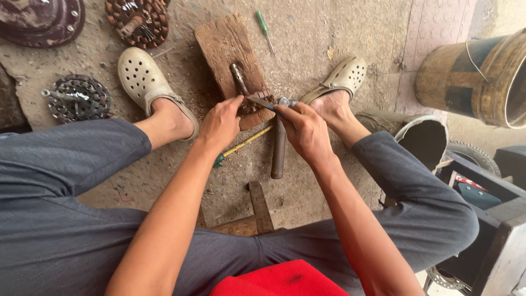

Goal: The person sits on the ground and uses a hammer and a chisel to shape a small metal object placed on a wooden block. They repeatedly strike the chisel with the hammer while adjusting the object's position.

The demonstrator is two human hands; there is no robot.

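Note:
A worn wooden block [224, 46] lies on the concrete floor between my feet. A short metal rod [239, 78] rests on it. My left hand [220, 125] presses its fingers on the block's near end, touching a small metal part there. My right hand [306, 130] pinches a thin flat metal tool [262, 102] whose tip points at the same spot. A hammer with a dark handle [279, 151] lies on the floor under my right hand. A yellow-shafted screwdriver [245, 143] lies below my left hand.
Round rusty sprocket-like parts lie at the upper left [78, 98] and top [137, 21]. A green screwdriver [264, 28] lies beyond the block. A large bucket [475, 77] and a dark pot [421, 134] stand at the right, beside a dark crate [496, 219].

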